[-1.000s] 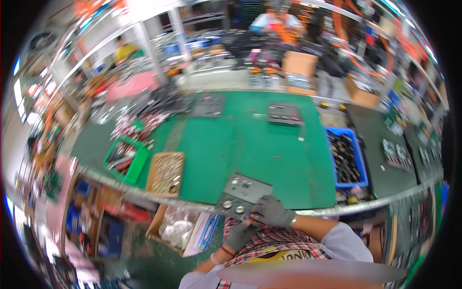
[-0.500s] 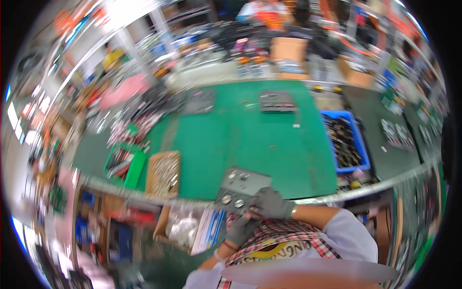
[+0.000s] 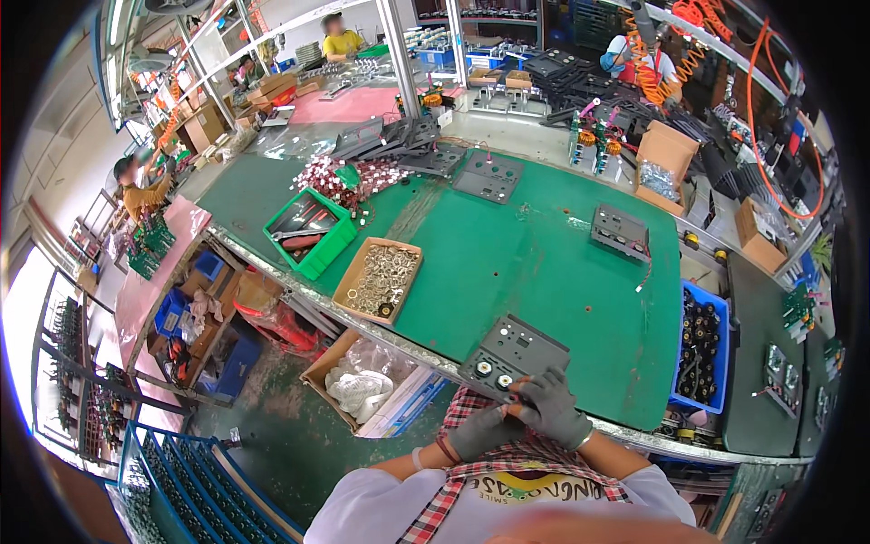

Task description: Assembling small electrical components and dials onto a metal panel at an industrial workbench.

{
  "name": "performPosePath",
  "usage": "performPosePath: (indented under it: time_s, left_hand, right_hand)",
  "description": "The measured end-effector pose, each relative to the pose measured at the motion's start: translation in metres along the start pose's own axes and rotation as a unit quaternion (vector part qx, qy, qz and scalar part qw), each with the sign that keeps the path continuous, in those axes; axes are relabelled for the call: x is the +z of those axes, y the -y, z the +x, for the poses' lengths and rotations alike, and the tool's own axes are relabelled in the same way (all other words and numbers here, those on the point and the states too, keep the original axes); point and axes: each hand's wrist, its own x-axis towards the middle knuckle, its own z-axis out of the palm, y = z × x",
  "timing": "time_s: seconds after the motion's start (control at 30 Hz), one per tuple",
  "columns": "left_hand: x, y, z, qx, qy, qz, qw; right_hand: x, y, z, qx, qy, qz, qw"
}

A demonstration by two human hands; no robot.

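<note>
A dark grey control panel [image 3: 524, 343] lies at the near edge of the green-topped bench, slightly overhanging it. Two round fittings with pale rims sit along its near side. Both my hands wear grey gloves. My right hand [image 3: 551, 412] is bent over the panel's near right corner, its fingertips curled together at the edge. Just below that edge, my left hand [image 3: 480, 433] has its fingers closed, tips meeting those of the right hand. Whatever is pinched between them is too small and covered to make out.
Left of the panel are a cardboard tray of metal rings [image 3: 385, 276] and a green bin of hand tools [image 3: 313, 234]. More panels [image 3: 489, 175] lie farther back. A blue crate of dark parts [image 3: 700, 344] stands at the right. Below the bench is an open carton [image 3: 340, 363].
My view has swung left and sharpened, so the bench appears farther right and tilted. Both hands remain together at the panel's near edge.
</note>
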Motion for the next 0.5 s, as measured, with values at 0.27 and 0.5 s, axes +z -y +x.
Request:
performPosePath:
  time_s: [0.27, 0.5]
  left_hand:
    - [-0.003, 0.042, 0.044, -0.068, 0.136, -0.17, 0.974]
    - [-0.008, -0.013, 0.025, -0.096, 0.044, 0.243, 0.964]
  right_hand:
    - [-0.014, -0.002, -0.026, 0.064, 0.064, -0.105, 0.99]
    - [-0.057, -0.018, -0.03, 0.118, 0.022, 0.094, 0.988]
